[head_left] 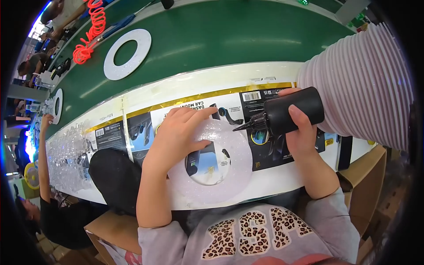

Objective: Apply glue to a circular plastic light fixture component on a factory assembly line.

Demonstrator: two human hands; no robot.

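Observation:
A flat, glittery white ring (238,163) lies before me on printed packaging sheets (282,154). My left hand (179,134) rests on the ring's upper left part, thumb and fingers apart, the thumb at the edge of the hole. In my right hand (302,128) is a black glue bottle (298,110), tipped on its side. Its narrow dark nozzle (249,124) points left, just above the ring's right side. I cannot tell whether the tip touches the ring or whether anything comes out of it.
A tall stack of similar rings (353,84) stands at the right. Another ring (128,53) lies on the green conveyor belt (212,39). Clear plastic pieces (68,154) are heaped at left, near a co-worker's arm (44,163). Cardboard boxes (364,190) flank me; a coiled red hose (95,22) hangs beyond.

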